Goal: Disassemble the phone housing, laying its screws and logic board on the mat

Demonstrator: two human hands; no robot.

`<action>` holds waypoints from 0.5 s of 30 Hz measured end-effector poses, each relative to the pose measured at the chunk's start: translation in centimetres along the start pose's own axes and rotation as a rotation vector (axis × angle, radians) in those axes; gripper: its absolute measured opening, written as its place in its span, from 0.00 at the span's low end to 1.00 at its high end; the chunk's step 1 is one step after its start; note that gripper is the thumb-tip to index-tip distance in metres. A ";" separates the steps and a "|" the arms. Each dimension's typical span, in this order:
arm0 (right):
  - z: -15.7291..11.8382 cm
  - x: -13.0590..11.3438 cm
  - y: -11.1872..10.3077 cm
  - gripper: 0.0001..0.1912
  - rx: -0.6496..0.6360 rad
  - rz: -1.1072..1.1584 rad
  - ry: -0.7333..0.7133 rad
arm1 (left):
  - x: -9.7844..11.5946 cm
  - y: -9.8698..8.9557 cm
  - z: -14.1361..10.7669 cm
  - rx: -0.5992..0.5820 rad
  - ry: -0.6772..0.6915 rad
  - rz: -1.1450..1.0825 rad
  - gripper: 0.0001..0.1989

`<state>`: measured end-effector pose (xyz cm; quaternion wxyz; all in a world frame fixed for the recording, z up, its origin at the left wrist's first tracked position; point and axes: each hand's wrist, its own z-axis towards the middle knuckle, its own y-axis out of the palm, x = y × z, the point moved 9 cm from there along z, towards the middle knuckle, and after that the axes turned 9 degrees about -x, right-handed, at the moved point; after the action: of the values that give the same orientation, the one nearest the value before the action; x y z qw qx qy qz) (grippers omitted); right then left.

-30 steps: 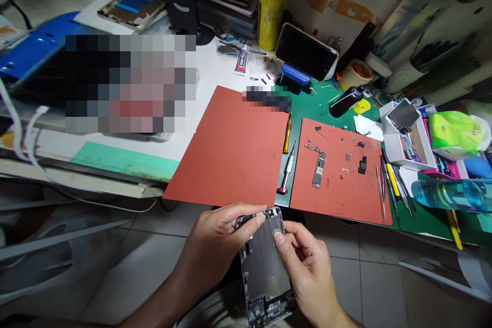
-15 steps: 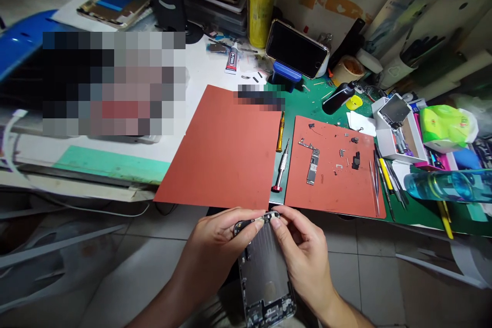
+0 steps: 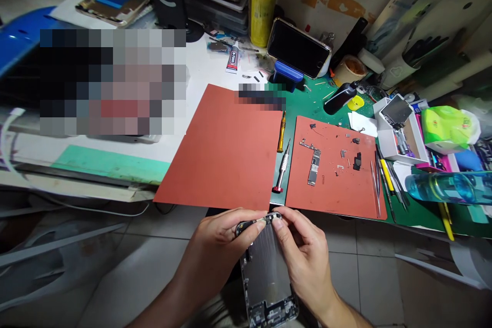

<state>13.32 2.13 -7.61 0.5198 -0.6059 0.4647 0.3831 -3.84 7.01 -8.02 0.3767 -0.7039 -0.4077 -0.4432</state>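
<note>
A phone housing (image 3: 267, 271), its inside facing up, is held tilted below the table's front edge. My left hand (image 3: 219, 241) grips its upper left corner, with the thumb pressed on the top rim. My right hand (image 3: 305, 246) is closed on the upper right corner, its thumb beside the left one. Whether a small part lies under the thumbs I cannot tell. Beyond my hands are a red-brown mat (image 3: 226, 148), a silver screwdriver (image 3: 283, 166) and a gold screwdriver (image 3: 282, 132). On a second red-brown mat (image 3: 338, 200) lie a logic board (image 3: 314, 166) and several small phone parts.
Tweezers (image 3: 375, 187) and several thin tools lie along the right mat's edge. Further right are a clear blue bottle (image 3: 442, 187) and a white box (image 3: 402, 141). A smartphone (image 3: 299, 48) leans on a blue stand at the back, near a glue tube (image 3: 232, 59).
The phone housing has shifted very slightly to the right in the picture. Both hands keep nearly the same hold on its top end.
</note>
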 end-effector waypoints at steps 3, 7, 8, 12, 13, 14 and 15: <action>-0.1 -0.1 -0.1 0.10 0.002 -0.017 -0.011 | 0.2 0.1 0.0 0.014 0.017 0.000 0.08; -0.1 -0.5 -0.2 0.09 0.026 -0.018 -0.044 | 0.5 0.3 -0.3 0.026 0.040 -0.005 0.08; -0.1 -0.6 -0.2 0.09 0.029 -0.016 -0.055 | 0.5 0.3 -0.3 0.028 0.043 -0.011 0.08; -0.1 -0.4 -0.1 0.10 0.000 0.012 -0.041 | 0.3 0.1 -0.3 0.030 0.040 -0.016 0.07; -0.1 -0.1 0.0 0.11 -0.022 0.023 -0.023 | 0.2 0.0 -0.3 0.028 0.037 -0.013 0.07; 0.0 0.1 0.1 0.12 -0.044 0.033 -0.004 | 0.1 0.0 -0.2 0.025 0.033 -0.012 0.07; 0.0 0.3 0.1 0.13 -0.066 0.041 0.015 | -0.1 0.0 -0.1 0.019 0.029 -0.009 0.07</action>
<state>13.30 2.06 -7.96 0.4881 -0.6159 0.4679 0.4044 -3.90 6.87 -8.03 0.3874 -0.6917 -0.4097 -0.4513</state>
